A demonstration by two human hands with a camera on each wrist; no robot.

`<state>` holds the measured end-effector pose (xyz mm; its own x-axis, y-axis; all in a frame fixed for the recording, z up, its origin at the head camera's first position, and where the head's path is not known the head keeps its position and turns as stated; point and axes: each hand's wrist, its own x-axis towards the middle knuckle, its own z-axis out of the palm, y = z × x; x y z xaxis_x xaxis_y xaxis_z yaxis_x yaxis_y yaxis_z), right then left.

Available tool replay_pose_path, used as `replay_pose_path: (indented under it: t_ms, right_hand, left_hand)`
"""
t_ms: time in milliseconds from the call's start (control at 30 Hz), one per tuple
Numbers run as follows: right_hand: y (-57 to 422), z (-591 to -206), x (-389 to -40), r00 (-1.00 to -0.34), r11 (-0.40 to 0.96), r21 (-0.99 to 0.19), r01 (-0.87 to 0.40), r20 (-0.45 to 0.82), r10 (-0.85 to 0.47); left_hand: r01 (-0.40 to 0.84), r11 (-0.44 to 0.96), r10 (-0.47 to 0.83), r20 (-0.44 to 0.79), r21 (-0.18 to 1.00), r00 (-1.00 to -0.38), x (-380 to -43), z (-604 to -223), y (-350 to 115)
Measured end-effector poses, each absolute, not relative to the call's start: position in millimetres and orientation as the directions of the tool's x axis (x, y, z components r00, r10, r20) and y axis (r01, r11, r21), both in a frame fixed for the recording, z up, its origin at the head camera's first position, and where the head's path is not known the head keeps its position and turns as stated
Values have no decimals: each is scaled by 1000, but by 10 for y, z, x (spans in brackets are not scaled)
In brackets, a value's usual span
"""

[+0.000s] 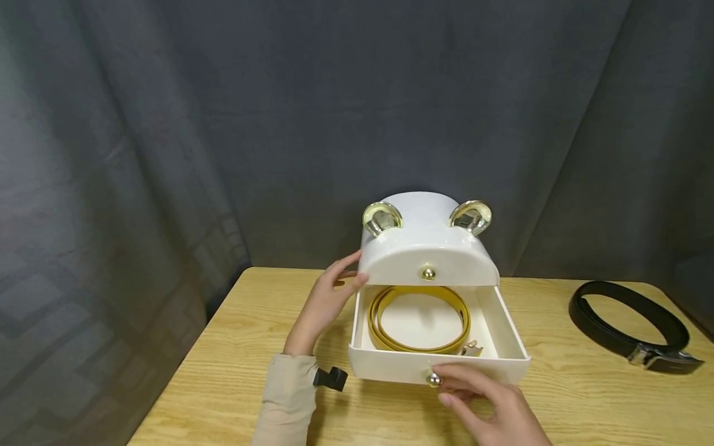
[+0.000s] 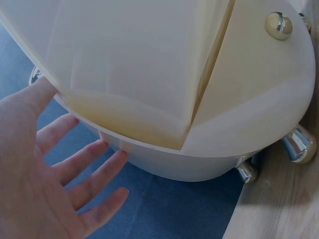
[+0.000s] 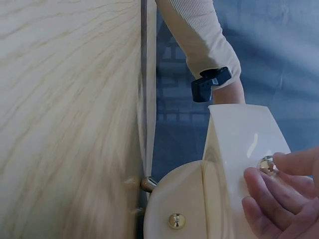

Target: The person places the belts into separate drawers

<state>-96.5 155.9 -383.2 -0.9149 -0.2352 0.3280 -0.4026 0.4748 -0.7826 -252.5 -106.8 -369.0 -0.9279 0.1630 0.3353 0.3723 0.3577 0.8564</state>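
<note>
A white storage box (image 1: pixel 426 217) with two gold bear-like ears stands on the table, its lower drawer (image 1: pixel 390 367) pulled out. Inside the drawer lies a coiled yellow belt (image 1: pixel 375 328) with its buckle (image 1: pixel 471 349) at the front right corner. My right hand (image 1: pixel 493 402) is at the drawer's front, thumb and fingertips around the small gold knob (image 3: pixel 267 164). Against the left side of the box rests my left hand (image 1: pixel 326 300), its fingers spread and mostly straight along the wall, as the left wrist view shows.
A coiled black belt (image 1: pixel 605 334) with a silver buckle lies at the right of the wooden table (image 1: pixel 240 347). Behind the table hangs a dark grey curtain (image 1: pixel 323 124). The upper compartment above the drawer has its own gold knob (image 1: pixel 428 273).
</note>
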Motion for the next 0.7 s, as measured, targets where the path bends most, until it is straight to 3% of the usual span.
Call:
replay_pose_path:
  t_ms: [200, 700]
  right_hand:
    - [1515, -3876, -990, -884, 470, -751, -463, 430, -184]
    - [1498, -3869, -1039, -885, 454, -767, -455, 447, -130]
  left_hand:
    - [361, 371, 173, 318, 855, -932, -2524, -3692, -1060]
    - [345, 364, 179, 298, 865, -937, -2523, -3686, -1070]
